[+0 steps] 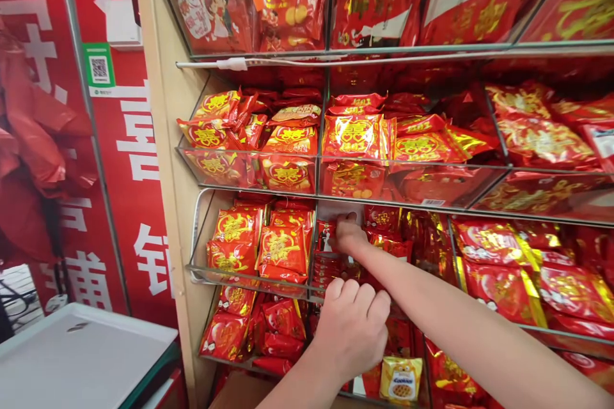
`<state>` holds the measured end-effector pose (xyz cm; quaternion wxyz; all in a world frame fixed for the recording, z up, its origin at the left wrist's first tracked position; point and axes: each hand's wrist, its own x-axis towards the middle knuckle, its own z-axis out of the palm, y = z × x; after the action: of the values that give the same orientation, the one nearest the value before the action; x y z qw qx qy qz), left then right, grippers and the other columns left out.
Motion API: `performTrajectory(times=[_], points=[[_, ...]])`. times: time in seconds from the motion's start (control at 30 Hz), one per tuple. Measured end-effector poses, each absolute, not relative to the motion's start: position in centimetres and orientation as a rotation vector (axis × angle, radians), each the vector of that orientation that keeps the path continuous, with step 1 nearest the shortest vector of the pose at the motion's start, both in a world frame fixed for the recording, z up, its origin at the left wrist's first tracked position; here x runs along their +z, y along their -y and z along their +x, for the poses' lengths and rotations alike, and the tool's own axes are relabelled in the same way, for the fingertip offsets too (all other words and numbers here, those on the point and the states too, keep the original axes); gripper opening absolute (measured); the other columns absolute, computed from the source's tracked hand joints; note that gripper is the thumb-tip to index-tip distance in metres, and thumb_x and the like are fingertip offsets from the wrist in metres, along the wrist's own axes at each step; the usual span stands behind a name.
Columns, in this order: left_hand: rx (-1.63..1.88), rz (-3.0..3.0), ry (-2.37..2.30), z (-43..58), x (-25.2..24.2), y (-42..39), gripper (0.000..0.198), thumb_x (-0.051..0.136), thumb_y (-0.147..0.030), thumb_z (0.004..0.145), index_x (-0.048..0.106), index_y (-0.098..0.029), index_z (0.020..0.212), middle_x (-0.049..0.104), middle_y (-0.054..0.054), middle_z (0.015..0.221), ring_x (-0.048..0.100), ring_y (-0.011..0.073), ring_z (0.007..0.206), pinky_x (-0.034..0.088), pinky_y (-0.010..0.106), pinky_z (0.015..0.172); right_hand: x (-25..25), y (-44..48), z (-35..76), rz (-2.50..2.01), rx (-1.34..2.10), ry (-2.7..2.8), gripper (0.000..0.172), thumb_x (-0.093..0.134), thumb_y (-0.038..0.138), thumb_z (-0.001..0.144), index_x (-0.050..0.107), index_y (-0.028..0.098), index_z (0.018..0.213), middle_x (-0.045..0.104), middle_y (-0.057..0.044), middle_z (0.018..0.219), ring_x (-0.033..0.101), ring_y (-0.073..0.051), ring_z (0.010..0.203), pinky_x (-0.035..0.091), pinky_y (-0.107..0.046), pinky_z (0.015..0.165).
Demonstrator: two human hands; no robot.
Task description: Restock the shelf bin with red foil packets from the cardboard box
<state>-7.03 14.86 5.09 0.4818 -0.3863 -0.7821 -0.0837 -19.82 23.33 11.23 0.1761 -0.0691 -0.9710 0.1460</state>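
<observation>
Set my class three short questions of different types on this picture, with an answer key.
1. True or false: the right hand reaches deeper into the shelf than the left hand.

2. Multiple choice: near the red packs, one cookie pack low on the shelf stands out. Its main colour is:
A) blue
B) yellow
C) black

3. Fill the gap: in the picture, the QR code is to the ____ of the shelf.

Key:
1. True: the right hand is in among the packs, while the left hand, fingers curled, is nearer the camera.
2. B
3. left
</observation>
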Motion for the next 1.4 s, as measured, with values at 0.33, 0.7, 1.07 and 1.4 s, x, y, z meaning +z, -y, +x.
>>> performTrajectory(times=[0.33, 0.7, 1.07, 1.4], points=[[-0.230, -0.943, 1.921, -6.9, 5.2, -15.0, 0.024, 0.048, -0.022, 0.076, 0.054, -0.018, 0.098, 0.054, 0.001, 0.070, 0.043, 0.0172, 0.066, 0.029, 0.036, 0.067, 11.2, -24.2, -20.4, -0.278, 0.582, 2.693, 0.041, 0.049, 0.038, 0.083, 0.043, 0.015, 0.117, 0.048, -0.010, 0.117, 0.055, -0.019, 0.090, 0.047, -0.036, 0.074], [-0.220, -0.929, 1.923, -6.9, 5.3, -15.0, 0.024, 0.050, -0.022, 0.075, 0.055, -0.020, 0.098, 0.054, 0.000, 0.069, 0.043, 0.0169, 0.065, 0.030, 0.036, 0.068, 11.4, -24.5, -20.8, -0.224, 0.607, 2.771, 0.044, 0.048, 0.043, 0.083, 0.045, 0.014, 0.116, 0.056, -0.009, 0.106, 0.057, -0.020, 0.089, 0.046, -0.039, 0.076], [-0.230, -0.931, 1.940, -7.0, 5.2, -15.2, 0.025, 0.050, -0.022, 0.075, 0.055, -0.019, 0.099, 0.056, 0.001, 0.072, 0.044, 0.0172, 0.067, 0.030, 0.036, 0.068, 11.3, -24.6, -20.7, -0.090, 0.618, 2.839, 0.037, 0.045, 0.038, 0.086, 0.045, 0.016, 0.115, 0.057, -0.007, 0.102, 0.058, -0.017, 0.084, 0.048, -0.036, 0.072], [-0.233, -0.931, 1.946, -7.2, 5.0, -15.2, 0.026, 0.049, -0.024, 0.076, 0.055, -0.020, 0.100, 0.056, 0.001, 0.074, 0.044, 0.0177, 0.068, 0.032, 0.037, 0.069, 12.5, -25.1, -20.7, -0.106, 0.548, 2.873, 0.037, 0.051, 0.033, 0.083, 0.046, 0.015, 0.115, 0.056, -0.007, 0.104, 0.057, -0.019, 0.088, 0.048, -0.038, 0.074]])
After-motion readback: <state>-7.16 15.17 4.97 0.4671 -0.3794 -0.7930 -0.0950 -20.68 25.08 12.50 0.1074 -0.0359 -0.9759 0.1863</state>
